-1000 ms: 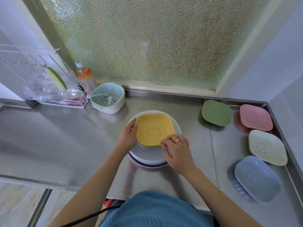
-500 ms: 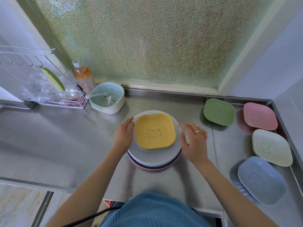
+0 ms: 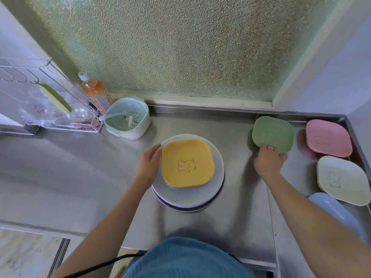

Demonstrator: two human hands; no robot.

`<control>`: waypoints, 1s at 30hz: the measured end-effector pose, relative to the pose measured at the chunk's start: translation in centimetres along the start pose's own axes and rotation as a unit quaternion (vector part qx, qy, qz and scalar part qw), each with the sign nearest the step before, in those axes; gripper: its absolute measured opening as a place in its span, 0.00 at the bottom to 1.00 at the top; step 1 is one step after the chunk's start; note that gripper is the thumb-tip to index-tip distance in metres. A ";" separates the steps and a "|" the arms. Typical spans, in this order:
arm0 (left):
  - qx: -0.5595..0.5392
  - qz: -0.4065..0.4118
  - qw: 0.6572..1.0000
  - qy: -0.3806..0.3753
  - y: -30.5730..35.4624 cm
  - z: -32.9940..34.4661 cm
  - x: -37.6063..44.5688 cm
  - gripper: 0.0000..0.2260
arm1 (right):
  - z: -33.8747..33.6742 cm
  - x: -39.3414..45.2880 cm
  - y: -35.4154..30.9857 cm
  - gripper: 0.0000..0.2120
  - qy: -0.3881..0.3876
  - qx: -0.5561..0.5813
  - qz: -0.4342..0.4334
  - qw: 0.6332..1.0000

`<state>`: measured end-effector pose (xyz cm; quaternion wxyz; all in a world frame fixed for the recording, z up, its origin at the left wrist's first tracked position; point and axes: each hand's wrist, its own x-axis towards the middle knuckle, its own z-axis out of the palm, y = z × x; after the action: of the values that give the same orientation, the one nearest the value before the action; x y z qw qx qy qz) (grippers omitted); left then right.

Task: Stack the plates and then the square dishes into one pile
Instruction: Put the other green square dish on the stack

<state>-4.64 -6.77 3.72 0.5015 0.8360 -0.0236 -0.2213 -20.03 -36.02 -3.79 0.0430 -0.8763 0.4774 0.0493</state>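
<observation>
A pile of round plates (image 3: 217,177) sits mid-counter, and a yellow square dish (image 3: 187,163) with a bear drawing lies on top of it. My left hand (image 3: 149,167) rests against the pile's left rim, fingers curved on it. My right hand (image 3: 268,161) grips the near edge of the green square dish (image 3: 273,133) at the back right. Along the right wall lie the pink square dish (image 3: 328,137), the cream square dish (image 3: 343,179) and, half hidden by my forearm, the blue square dish (image 3: 335,211).
A pale green strainer bowl (image 3: 126,117) with a spoon stands behind the pile to the left. An orange drink bottle (image 3: 93,89) and a wire rack (image 3: 48,109) sit further left. Bare steel counter (image 3: 70,167) spreads to the left; its front edge is near my body.
My right hand left the yellow dish and travelled right to the green dish, closing on its near edge. My left hand stayed at the pile's left rim.
</observation>
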 end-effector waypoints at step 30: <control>-0.038 0.072 0.995 -0.059 0.2 -0.7 -2.1 0.13 | -3.5 -17.0 -11.3 0.16 0.081 0.212 -0.427 0.876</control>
<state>-6.24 -5.76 4.91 0.5452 0.7979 -0.1055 -0.2344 -19.56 -16.22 2.17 0.2056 -0.9658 0.0581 -0.1469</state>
